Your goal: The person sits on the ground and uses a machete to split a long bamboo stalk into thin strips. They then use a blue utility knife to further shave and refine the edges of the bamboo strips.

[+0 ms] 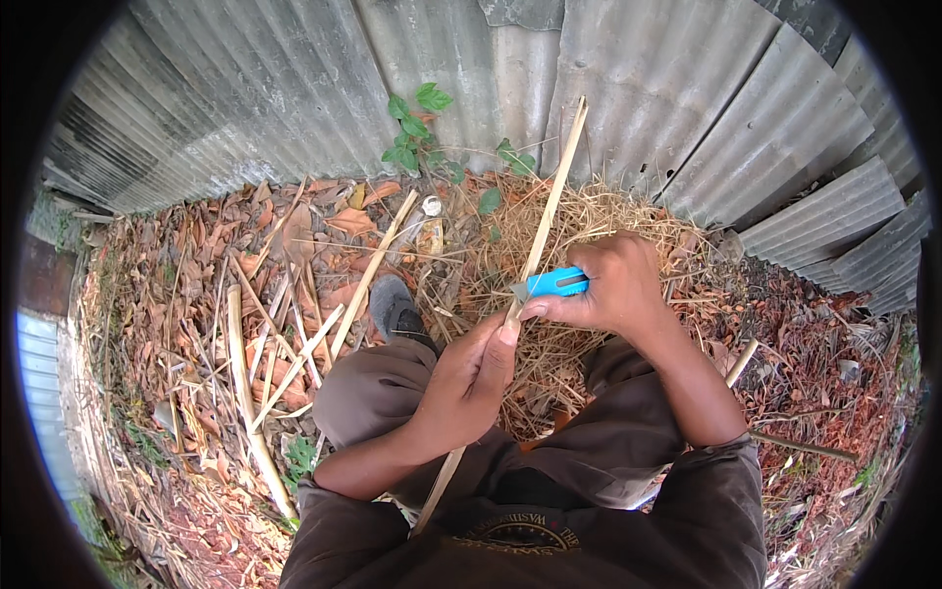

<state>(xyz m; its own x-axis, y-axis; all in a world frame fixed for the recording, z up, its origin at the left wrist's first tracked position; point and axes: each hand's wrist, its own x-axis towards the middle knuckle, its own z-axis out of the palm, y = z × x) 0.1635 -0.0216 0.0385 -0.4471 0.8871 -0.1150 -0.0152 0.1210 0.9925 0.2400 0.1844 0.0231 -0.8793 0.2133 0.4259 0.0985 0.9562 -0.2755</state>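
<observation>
A long, pale split stick, like a bamboo strip [552, 201], slants from my lap up toward the metal fence. My left hand [466, 378] is closed around its middle, thumb lying along it. In my right hand [618, 285] is a blue utility knife [557, 282], its short blade resting against the strip just above my left thumb. The right thumb reaches to the strip beside the blade. Below my left hand the strip's lower end [438, 491] passes over my lap to my shirt.
Several cut sticks [250, 402] lie on dry leaves at the left. A heap of thin shavings [549, 368] covers the ground between my knees. Corrugated metal sheets [648, 88] stand along the far side, with a green plant [412, 128] before them. My shoe [395, 306] is left of centre.
</observation>
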